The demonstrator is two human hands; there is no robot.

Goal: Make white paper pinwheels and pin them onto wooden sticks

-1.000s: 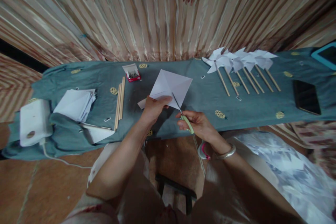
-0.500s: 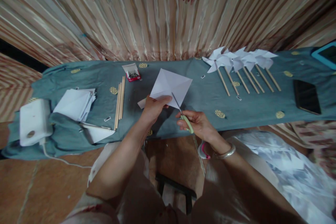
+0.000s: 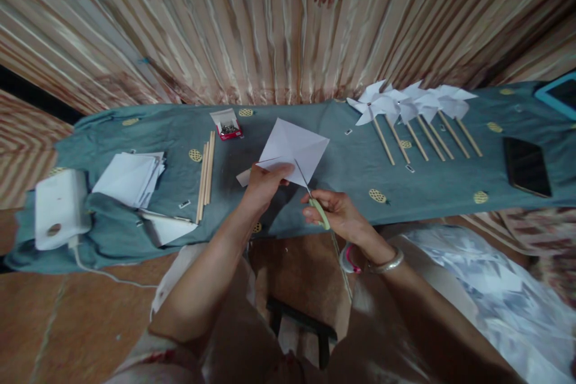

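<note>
A creased white square of paper (image 3: 299,141) is pinched by its near left edge in my left hand (image 3: 269,181), thumb on top. My right hand (image 3: 335,211) grips green-handled scissors (image 3: 318,211), whose blades lie along the paper's near corner and point toward its middle. Left of the paper, a red box (image 3: 229,127) of small metal pins stands with its lid up. Several wooden sticks (image 3: 207,174) lie side by side further left. A stack of white paper sheets (image 3: 128,177) rests beyond them.
Several finished paper pinwheels (image 3: 400,102) on sticks lie at the back right. Near the right end are a black phone (image 3: 526,166) and a blue-edged device (image 3: 560,95). A white corded box (image 3: 60,210) sits at the left end of the green cloth (image 3: 279,225). Behind hangs a curtain (image 3: 288,24).
Both hands and the paper stay almost in place. The scissor handles appear slightly closer together, with the blades still at the paper's near corner.
</note>
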